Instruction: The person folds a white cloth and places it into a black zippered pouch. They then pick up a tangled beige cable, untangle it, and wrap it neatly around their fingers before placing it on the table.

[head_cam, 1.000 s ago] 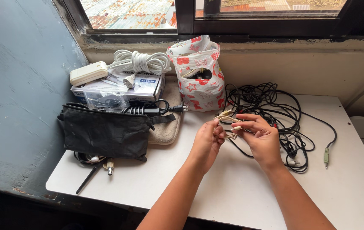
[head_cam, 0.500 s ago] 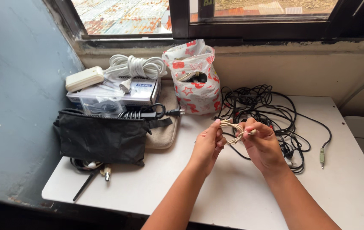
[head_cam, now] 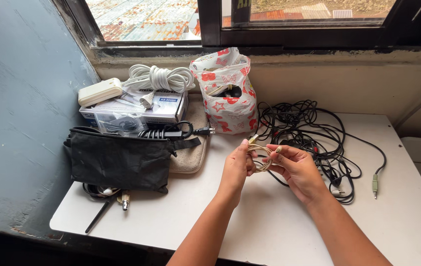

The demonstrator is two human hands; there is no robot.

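A short beige cable [head_cam: 260, 156], coiled into small loops, hangs between both my hands above the white table [head_cam: 269, 221]. My left hand [head_cam: 239, 167] pinches the coil on its left side, near a beige plug end. The fingers of my right hand [head_cam: 296, 170] hold the coil's right side and its other plug tip. Just behind my right hand lies a tangle of black cables [head_cam: 314, 138] with a green jack plug [head_cam: 375, 183] at its loose end.
A black zip pouch [head_cam: 119, 160] lies at the left, with a beige pad [head_cam: 193, 148] under its edge. Behind it sits a box [head_cam: 141, 111] topped by a white coiled cord [head_cam: 158, 78] and a white adapter [head_cam: 100, 91]. A red-patterned plastic bag [head_cam: 227, 93] stands under the window.
Both hands kept working the beige cable, turning it into a tighter coil; my right hand opened its grip slightly and now holds one plug tip upward.
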